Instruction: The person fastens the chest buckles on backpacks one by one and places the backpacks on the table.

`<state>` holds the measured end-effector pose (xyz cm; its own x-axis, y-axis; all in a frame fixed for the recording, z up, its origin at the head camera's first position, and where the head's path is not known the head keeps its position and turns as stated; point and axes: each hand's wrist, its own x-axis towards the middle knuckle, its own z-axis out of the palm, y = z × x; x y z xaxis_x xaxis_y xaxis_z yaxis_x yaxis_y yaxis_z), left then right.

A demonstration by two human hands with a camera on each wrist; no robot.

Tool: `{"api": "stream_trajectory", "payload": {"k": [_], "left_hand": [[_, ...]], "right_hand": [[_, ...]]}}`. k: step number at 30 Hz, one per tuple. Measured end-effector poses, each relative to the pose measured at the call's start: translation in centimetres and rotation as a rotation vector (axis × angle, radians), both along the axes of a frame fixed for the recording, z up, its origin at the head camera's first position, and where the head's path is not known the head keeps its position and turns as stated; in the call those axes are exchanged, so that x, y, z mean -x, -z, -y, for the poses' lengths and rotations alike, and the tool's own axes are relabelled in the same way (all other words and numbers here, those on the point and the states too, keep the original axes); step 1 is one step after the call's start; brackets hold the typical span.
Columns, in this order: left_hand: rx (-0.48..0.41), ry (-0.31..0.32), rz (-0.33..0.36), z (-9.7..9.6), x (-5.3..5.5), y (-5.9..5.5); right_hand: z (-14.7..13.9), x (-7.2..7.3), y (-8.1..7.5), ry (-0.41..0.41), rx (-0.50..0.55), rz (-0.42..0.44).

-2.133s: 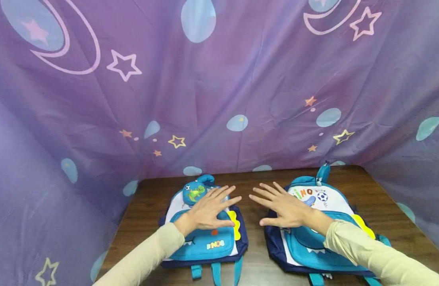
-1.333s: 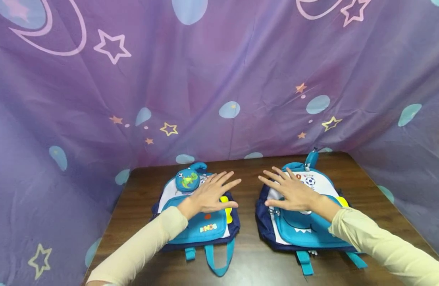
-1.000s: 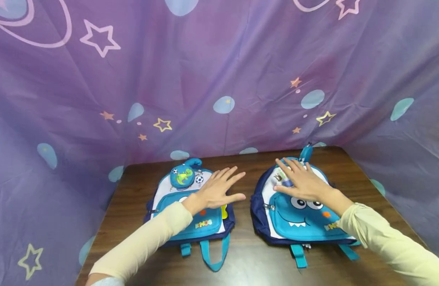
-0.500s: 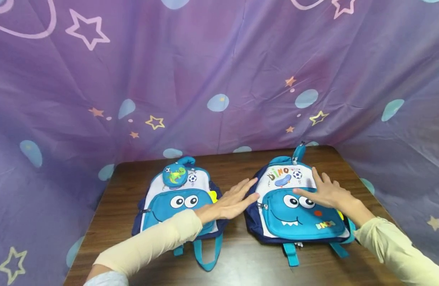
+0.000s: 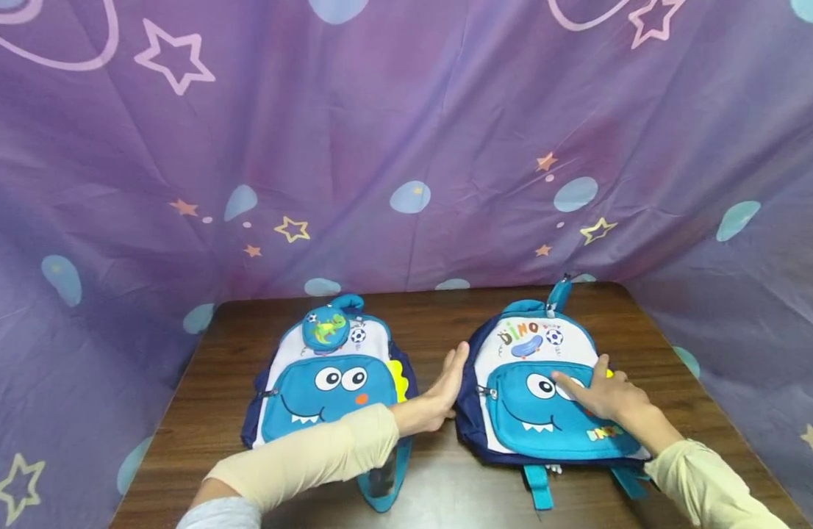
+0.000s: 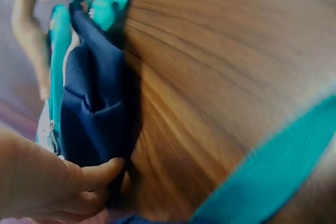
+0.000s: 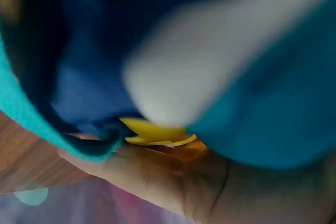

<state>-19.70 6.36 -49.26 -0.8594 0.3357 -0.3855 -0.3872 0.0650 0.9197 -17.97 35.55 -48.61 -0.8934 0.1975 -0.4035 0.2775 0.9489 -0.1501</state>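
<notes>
A blue, white and navy dinosaur backpack (image 5: pixel 525 441) lies face up on the right half of the table. My left hand (image 5: pixel 446 389) is at its left side, fingers extended along the navy side panel (image 6: pixel 92 114) in the left wrist view. On the other side is my right hand (image 5: pixel 611 397), its thumb reaching over the front pocket and its fingers going down past the edge. The right wrist view has that hand's fingers (image 7: pixel 152 177) straight beside the yellow spikes (image 7: pixel 152 131). A similar, smaller backpack (image 5: pixel 294 404) lies left, partly behind my left sleeve.
The brown wooden table (image 5: pixel 433 477) carries both backpacks. A purple curtain (image 5: pixel 353 147) with stars and moons hangs behind it and at both sides. A teal strap loop (image 5: pixel 383 499) from the left backpack trails toward the front, as do straps (image 5: pixel 537 485) of the right one.
Both hands were spread in the air over the backpacks. The left hand has moved right and down to the right backpack's left side; the right hand has moved right and down to its right side.
</notes>
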Motion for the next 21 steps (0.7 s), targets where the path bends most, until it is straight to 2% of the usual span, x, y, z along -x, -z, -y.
{"api": "stream_trajectory", "payload": {"k": [2, 4, 9, 14, 18, 21], "left_hand": [[-0.044, -0.049, 0.086, -0.2, 0.2, 0.0], [-0.056, -0.081, 0.135, -0.3, 0.5, 0.0], [-0.061, -0.067, 0.184, -0.2, 0.8, 0.2], [-0.051, -0.046, 0.197, -0.4, 1.0, 0.2], [-0.011, -0.059, 0.165, -0.6, 1.0, 0.5], [-0.018, -0.070, 0.150, -0.7, 0.9, 0.9]], "right_hand": [[0.0, 0.1, 0.5, 0.008, -0.023, -0.016], [0.1, 0.1, 1.1, 0.009, -0.046, -0.023], [0.0, 0.0, 1.5, 0.001, -0.056, -0.030], [-0.1, -0.1, 1.6, 0.003, -0.061, -0.020], [-0.2, -0.1, 1.7, -0.012, -0.072, -0.029], [-0.3, -0.1, 1.7, -0.032, -0.080, -0.047]]}}
